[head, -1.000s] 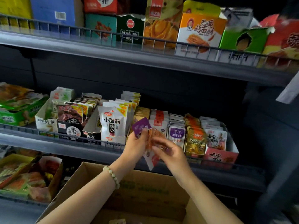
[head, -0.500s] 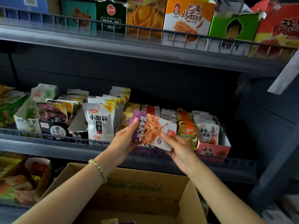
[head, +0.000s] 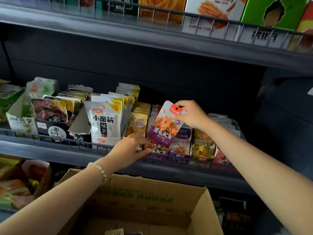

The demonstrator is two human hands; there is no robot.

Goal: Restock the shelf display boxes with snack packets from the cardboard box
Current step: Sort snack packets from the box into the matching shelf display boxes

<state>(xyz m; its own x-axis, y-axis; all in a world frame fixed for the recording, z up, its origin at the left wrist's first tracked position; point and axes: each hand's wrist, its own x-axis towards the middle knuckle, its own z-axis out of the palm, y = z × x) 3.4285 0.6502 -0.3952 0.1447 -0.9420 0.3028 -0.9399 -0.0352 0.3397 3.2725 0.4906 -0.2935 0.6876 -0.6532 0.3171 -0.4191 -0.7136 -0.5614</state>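
My right grip (head: 191,114) pinches the red top edge of the purple snack packet (head: 165,126). The packet's long axis is near upright, top tilted right, purple end down. Below-left, my left grip (head: 130,148), fingers straight, touches the purple display box (head: 159,152). The cardboard box (head: 152,199) sits lower.

One wide-angle camera, worn on the head, looks forward and a little downward from close in front of the middle shelf (head: 42,148). The upper shelf (head: 152,34) runs slanting across the top of the frame. The open cardboard box (head: 144,197) lies near, just below the lens.
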